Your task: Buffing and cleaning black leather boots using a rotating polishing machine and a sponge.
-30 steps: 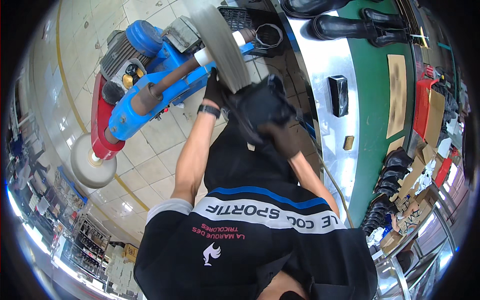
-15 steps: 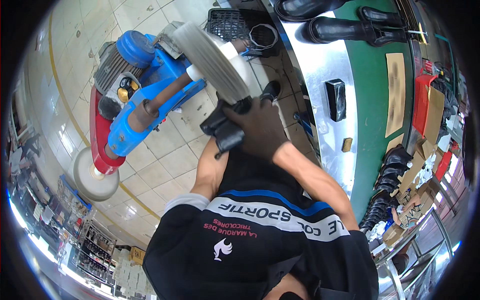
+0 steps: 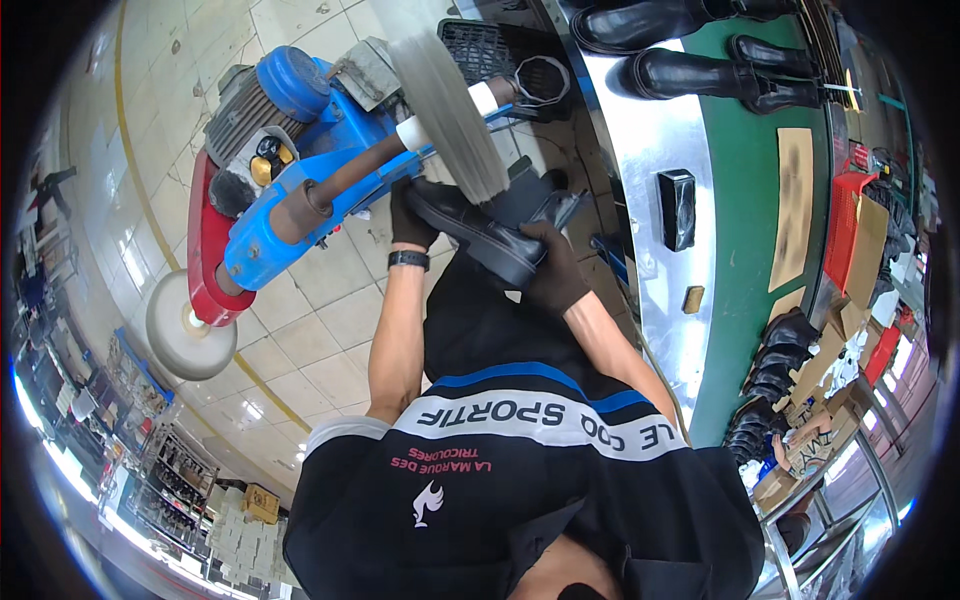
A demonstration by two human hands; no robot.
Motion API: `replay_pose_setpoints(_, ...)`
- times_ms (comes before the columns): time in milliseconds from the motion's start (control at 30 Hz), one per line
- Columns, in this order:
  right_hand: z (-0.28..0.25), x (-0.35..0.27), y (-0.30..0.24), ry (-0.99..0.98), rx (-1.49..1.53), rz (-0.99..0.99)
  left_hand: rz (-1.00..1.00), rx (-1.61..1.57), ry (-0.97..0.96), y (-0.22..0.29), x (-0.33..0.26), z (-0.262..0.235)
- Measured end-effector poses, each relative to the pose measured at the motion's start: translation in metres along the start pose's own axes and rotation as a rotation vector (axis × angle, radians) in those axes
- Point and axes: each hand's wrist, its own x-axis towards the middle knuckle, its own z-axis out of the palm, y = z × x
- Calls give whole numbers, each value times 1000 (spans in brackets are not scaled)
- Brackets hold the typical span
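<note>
A black leather boot (image 3: 478, 230) lies crosswise between my hands, its thick sole edge toward my body and its shaft reaching up to the right. My left hand (image 3: 412, 215), in a dark glove, is closed round the toe end. The right hand (image 3: 556, 270), gloved too, grips the heel end. Just beyond the boot is the pale buffing wheel (image 3: 448, 115), its face blurred as if spinning. The wheel's lower rim overlaps the boot's upper in view; I cannot tell whether they touch.
The blue machine body (image 3: 265, 235) with a red belt guard (image 3: 203, 240) and a second white wheel (image 3: 190, 325) stands left. At right, a metal-edged green bench (image 3: 740, 200) holds black boots (image 3: 690, 78), a dark block (image 3: 677, 210) and cardboard (image 3: 793, 210). A black crate (image 3: 480, 50) sits behind the wheel.
The boot has turned so its sole edge and toe now show. My left hand, hidden before, has come into sight at the toe. The right hand has shifted slightly right.
</note>
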Motion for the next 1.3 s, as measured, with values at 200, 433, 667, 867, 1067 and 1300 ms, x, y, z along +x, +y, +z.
replay_pose_setpoints(200,-19,9,-20,-90,1050,944,447,504,282,56,-62,67)
replay_pose_setpoints(433,-3,-19,-6,64,-11,48,988,1292,-43,73,-97,223)
replay_pose_setpoints(667,-30,-11,-81,-63,1047,697,1507,1593,-1312,22,-173,235)
replay_pose_setpoints(867,-28,-35,-46,-68,1166,719,882,1188,-264,26,-212,163)
replay_pose_setpoints(1067,7,9,-32,5,1056,695,536,1033,-279,-9,-38,66)
replay_pose_setpoints(1300,16,1,-29,113,1084,680,82,379,-72,-14,-47,79)
